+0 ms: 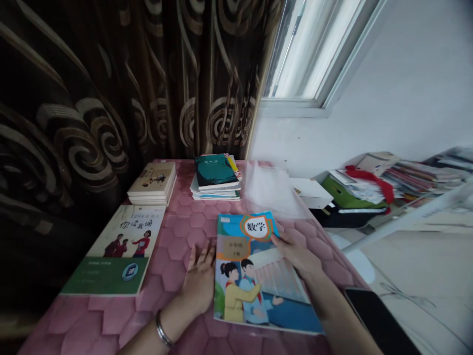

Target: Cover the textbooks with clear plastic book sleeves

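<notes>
Toward the near edge of the pink padded surface (195,224), right of its middle, one blue textbook (264,281) lies cover up, its long sides running away from the person. Along its left side is the left hand (199,286), palm down on the padding, fingers spread and straight, holding nothing; its thumb side is against or just beside the book. At the upper right side of the cover is the right hand (303,256), fingers bent over the edge; whether they grip the book or only rest on it cannot be told. One bracelet (162,329) circles the left wrist.

Open padding runs from the left hand to a single green-and-cream book (114,256) along the left edge, and from the textbook's top toward the far edge. Only a narrow strip remains between the right hand and the surface's right edge.

Three groups stand near the far edge: a tan stack (153,177) of at least three books by the left corner, a mixed stack (216,172) topped by one dark teal book, its count unclear, and a blurred pale bundle (269,190) by the right corner. Past the right edge are one white box (312,193) and one green container (342,197) of papers.
</notes>
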The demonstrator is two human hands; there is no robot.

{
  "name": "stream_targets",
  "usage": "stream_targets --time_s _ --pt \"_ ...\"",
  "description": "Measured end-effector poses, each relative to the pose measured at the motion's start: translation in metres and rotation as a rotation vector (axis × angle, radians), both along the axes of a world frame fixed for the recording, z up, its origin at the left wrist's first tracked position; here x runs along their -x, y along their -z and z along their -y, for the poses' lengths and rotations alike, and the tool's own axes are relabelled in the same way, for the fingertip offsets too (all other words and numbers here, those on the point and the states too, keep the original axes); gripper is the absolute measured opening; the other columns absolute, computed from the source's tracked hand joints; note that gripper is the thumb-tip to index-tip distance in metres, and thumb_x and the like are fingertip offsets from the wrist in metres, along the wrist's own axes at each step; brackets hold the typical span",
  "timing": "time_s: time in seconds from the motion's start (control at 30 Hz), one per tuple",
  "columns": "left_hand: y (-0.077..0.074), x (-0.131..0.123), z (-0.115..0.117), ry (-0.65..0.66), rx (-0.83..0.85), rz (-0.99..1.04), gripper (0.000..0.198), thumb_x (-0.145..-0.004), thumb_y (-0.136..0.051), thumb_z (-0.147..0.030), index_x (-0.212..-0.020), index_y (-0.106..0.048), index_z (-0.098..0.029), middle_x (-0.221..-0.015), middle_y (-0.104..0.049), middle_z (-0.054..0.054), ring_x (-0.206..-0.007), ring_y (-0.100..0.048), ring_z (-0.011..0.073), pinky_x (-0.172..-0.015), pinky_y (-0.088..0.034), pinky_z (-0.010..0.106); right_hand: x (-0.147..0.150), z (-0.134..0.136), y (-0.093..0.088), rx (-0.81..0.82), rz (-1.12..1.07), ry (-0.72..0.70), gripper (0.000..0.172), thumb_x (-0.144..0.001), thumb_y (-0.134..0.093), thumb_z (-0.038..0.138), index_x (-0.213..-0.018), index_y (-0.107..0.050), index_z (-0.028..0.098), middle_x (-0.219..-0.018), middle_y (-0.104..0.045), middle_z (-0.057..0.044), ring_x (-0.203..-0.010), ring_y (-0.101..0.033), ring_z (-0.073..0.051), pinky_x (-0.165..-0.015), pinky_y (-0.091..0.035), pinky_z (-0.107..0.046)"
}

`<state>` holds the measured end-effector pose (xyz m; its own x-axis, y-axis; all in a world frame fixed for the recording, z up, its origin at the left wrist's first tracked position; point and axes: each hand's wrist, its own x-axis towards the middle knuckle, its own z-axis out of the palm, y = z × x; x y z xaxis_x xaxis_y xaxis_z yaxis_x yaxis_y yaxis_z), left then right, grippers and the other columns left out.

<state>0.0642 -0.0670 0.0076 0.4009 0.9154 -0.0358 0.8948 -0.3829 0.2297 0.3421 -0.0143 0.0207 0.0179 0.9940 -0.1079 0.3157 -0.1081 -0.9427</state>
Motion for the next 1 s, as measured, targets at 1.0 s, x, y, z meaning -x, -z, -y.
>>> stream_targets --time_s 1.0 --pt "-0.012 0.014 -0.003 0.095 0.223 -0.058 0.094 -0.082 -0.049 -0.067 -0.153 -0.003 -0.025 -0.16 0.003 0.008 -0.148 0.002 0.0285 -0.114 0.004 0.062 0.001 -0.001 0.024 -0.028 0.544 0.171 0.034 -0.086 -0.046 0.031 -0.111 -0.065 0.019 -0.103 -0.073 -0.009 -0.1 -0.066 -0.028 -0.083 -0.049 -0.034"
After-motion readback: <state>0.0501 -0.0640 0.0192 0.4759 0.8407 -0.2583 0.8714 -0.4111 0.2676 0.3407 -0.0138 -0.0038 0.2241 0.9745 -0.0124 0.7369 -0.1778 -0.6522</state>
